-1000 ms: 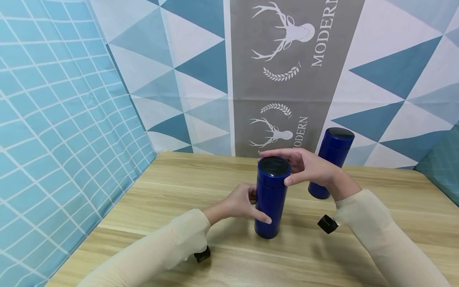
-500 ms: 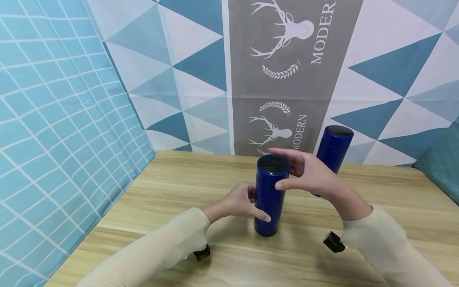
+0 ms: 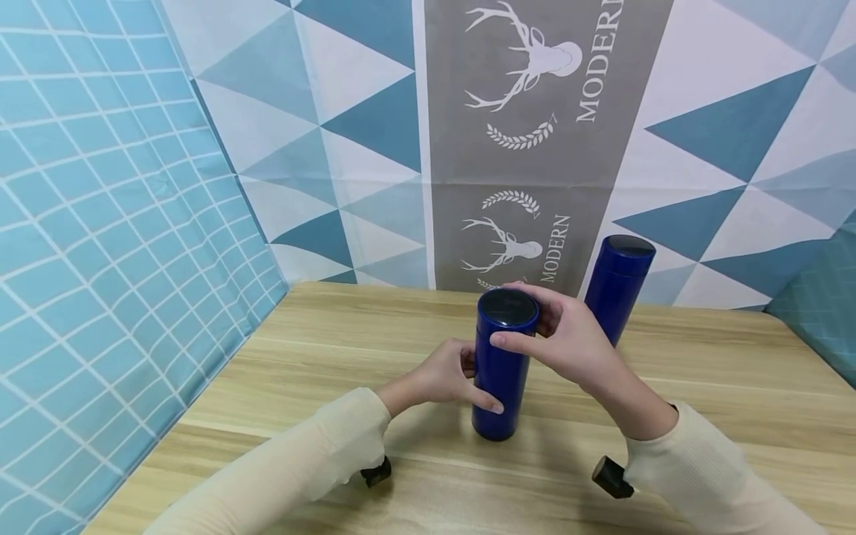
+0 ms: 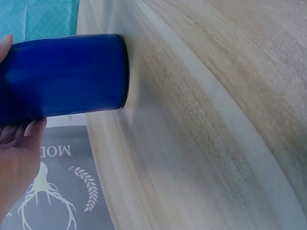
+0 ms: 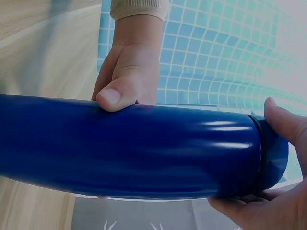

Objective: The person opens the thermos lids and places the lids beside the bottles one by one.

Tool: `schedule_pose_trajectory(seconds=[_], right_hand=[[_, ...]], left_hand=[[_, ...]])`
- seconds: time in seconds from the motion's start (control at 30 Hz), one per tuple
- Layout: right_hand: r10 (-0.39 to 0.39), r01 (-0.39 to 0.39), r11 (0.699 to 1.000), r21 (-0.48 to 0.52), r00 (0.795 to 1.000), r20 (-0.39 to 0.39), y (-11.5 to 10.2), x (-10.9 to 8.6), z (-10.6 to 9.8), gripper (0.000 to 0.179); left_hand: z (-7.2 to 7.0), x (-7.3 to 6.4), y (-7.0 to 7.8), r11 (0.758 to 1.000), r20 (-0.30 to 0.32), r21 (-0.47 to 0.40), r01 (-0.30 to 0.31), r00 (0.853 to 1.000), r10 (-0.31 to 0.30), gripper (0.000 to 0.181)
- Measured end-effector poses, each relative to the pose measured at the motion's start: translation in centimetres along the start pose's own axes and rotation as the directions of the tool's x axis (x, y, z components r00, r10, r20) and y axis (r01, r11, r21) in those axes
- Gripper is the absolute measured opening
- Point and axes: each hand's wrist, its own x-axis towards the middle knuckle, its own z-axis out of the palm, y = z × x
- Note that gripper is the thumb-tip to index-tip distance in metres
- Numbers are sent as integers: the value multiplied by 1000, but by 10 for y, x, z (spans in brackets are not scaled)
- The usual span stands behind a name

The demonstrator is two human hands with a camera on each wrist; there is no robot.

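Observation:
A dark blue vacuum flask (image 3: 496, 390) with a glossy black-topped lid (image 3: 508, 306) stands nearly upright at the middle of the table. My left hand (image 3: 441, 375) grips its body from the left, thumb across the front and fingers mostly hidden behind. Up at the lid, my right hand (image 3: 568, 331) holds on from the right, thumb in front and fingers behind. In the right wrist view a dark seam runs between the lid (image 5: 274, 155) and the body (image 5: 144, 148). The left wrist view shows the base of the flask (image 4: 67, 76) right at the tabletop.
A second blue flask (image 3: 618, 286) stands behind my right hand, its lower part hidden by it. The wooden table (image 3: 321, 342) meets a patterned wall cloth (image 3: 374, 186) at the back and a blue tiled cloth (image 3: 120, 223) on the left.
My right hand has turned around the lid, its thumb sliding left across the front, and its forearm has shifted lower. The left hand keeps its grip, and the flask stays in place.

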Motion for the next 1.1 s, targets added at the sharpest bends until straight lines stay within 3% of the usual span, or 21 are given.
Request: schedule_pose_trajectory(seconds=[0.23,0.67,0.93,1.1], right_hand=[[-36,35,999,16,999,36,4,1,-2,58],[-97,97,995,2,986,133,11,7,-13,56],[-135,133,991,19,975,175,16,15,-18,59],[-146,138,989,54,966,213,18,19,-21,61]], left_hand=[[1,-1,-1,999,1,-30,-11,1000,11,53],[0,-1,-2,1000,-1,1,16,1000,-16,52],[-1,1,0,1000,4,1,0,1000,0,52],[0,1,0,1000,-8,-13,29,1000,-29,53]])
